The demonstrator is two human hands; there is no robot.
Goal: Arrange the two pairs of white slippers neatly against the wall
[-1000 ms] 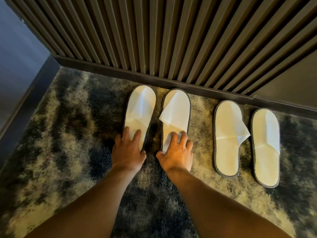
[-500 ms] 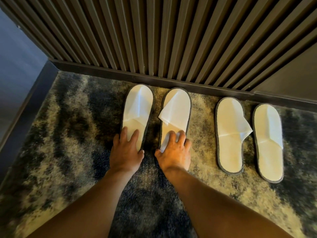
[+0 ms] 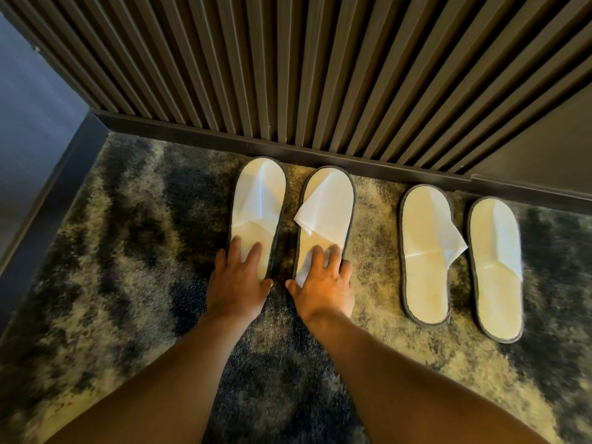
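Observation:
Two pairs of flat white slippers with grey edging lie on the carpet, toes toward the slatted wall. In the left pair, the left slipper (image 3: 258,200) and the right slipper (image 3: 326,213) lie side by side with their toes at the baseboard. My left hand (image 3: 238,280) rests flat on the heel of the left one, fingers spread. My right hand (image 3: 323,283) presses flat on the heel of the right one. The right pair, one slipper (image 3: 424,251) and the other (image 3: 495,267), lies untouched, toes just short of the baseboard.
A dark baseboard (image 3: 288,149) runs under the ribbed brown wall (image 3: 288,65). A blue-grey side wall (image 3: 35,116) closes the left corner. The mottled dark and cream carpet (image 3: 128,251) covers the floor.
Both hands stay on the left pair's heels and have nudged the slippers slightly toward the baseboard. The right pair has not moved.

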